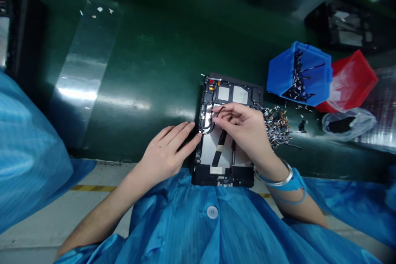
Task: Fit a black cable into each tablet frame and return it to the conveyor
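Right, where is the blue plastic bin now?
In the head view, the blue bin is right of centre, beside the red plastic bin, beyond the small parts pile.

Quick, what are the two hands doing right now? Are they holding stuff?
Left hand: open, at the edge of the opened device.
Right hand: closed, pinching a thin black cable.

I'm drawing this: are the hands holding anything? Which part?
The right hand pinches a thin black cable near one end; the left hand grips nothing visible.
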Demonstrator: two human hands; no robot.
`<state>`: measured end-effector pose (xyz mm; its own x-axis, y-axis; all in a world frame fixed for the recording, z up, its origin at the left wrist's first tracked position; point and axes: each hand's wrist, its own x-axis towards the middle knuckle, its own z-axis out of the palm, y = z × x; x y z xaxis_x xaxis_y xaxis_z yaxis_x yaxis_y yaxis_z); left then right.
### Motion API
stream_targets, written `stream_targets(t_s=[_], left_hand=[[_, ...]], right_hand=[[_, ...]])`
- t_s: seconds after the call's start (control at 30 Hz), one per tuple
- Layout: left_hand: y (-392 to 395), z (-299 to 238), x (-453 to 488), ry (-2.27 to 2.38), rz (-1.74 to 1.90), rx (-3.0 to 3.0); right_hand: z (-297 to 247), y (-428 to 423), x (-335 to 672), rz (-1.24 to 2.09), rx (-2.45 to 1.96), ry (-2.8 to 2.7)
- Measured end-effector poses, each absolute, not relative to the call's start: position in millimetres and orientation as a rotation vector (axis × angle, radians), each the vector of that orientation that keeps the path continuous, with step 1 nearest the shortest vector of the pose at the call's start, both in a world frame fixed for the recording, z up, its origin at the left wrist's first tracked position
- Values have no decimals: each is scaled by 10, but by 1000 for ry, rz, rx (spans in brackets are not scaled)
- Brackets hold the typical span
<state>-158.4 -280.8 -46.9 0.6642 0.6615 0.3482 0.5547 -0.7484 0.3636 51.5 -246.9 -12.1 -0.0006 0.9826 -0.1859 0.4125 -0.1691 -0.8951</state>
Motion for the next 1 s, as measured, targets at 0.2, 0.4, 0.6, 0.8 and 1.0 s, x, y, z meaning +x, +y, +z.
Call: stream_targets(t_s=[0.2, 0.4, 0.6, 0.8, 1.0], left_hand=[[-2816, -465, -1575, 1031, 675, 2677], [-2813, -476, -1543, 1072, 672, 2644], [-2797, -469, -1525, 1069, 640, 2686], [-2797, -447, -1526, 1049, 610, 2761], [-2775, -406, -1523, 990, 576, 2701]], right_hand=[[-137, -2468, 503, 1095, -1644, -1444], [-86, -2465, 529, 1011, -1671, -1523], [-19, -2362, 620, 766, -1707, -1785], [-48, -2275, 658, 919, -1699, -1775], [-35, -2272, 662, 1098, -1681, -1697]])
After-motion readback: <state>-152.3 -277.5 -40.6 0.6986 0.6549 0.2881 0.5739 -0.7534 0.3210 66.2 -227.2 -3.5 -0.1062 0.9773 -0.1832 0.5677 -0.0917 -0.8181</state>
